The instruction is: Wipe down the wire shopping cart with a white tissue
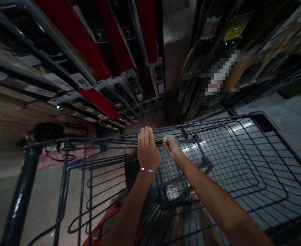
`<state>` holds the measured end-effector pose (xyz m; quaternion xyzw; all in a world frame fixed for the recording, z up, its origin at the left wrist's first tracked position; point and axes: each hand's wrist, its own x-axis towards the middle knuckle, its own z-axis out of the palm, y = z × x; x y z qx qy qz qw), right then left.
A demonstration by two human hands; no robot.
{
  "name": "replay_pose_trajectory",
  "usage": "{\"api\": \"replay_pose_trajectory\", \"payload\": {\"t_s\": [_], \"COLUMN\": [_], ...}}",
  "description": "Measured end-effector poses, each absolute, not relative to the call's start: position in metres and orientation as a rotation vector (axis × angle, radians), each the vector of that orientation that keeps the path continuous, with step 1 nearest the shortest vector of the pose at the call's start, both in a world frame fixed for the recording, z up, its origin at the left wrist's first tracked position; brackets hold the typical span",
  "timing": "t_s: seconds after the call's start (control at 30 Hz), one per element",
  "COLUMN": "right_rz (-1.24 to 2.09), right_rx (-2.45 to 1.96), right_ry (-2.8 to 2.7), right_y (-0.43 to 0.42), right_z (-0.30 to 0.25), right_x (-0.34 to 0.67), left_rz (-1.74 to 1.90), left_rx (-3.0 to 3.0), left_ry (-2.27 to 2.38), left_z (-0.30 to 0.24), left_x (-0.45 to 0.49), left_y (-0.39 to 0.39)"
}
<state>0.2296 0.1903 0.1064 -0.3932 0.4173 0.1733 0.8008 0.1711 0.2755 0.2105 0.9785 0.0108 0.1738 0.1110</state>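
Observation:
A black wire shopping cart stretches across the view in front of me. Over its far side, my left hand lies with straight fingers held close together, palm down, near or on the top rail; the contact is hidden. It wears a silver bracelet. Just to its right, my right hand is closed around a small crumpled white wipe, partly hidden by the fingers. This hand is beside the same rail, above the cart's folding part.
Packaged goods hang on a red-backed display beyond the cart. Dark wrapped items fill a rack at the right. The cart's thick handle is at the left. Something orange shows under the wires. A pink package rests on the floor.

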Motion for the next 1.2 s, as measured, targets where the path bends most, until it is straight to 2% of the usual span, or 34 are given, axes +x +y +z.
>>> {"api": "replay_pose_trajectory", "payload": {"t_s": [0.3, 0.57, 0.9, 1.2], "right_rz": [0.327, 0.291, 0.309, 0.408], "right_rx": [-0.983, -1.085, -0.991, -0.796], "right_ry": [1.089, 1.264, 1.183, 0.96], "right_y": [0.176, 0.159, 0.13, 0.129], "right_z": [0.049, 0.035, 0.057, 0.114], "right_x": [0.246, 0.25, 0.264, 0.252], "left_rz": [0.538, 0.549, 0.518, 0.419], "left_rx": [2.888, 2.913, 2.894, 2.915], "left_ry": [0.027, 0.013, 0.04, -0.054], "left_z": [0.211, 0.214, 0.211, 0.215], "left_x": [0.17, 0.17, 0.17, 0.163], "left_y": [0.273, 0.271, 0.272, 0.25]}}
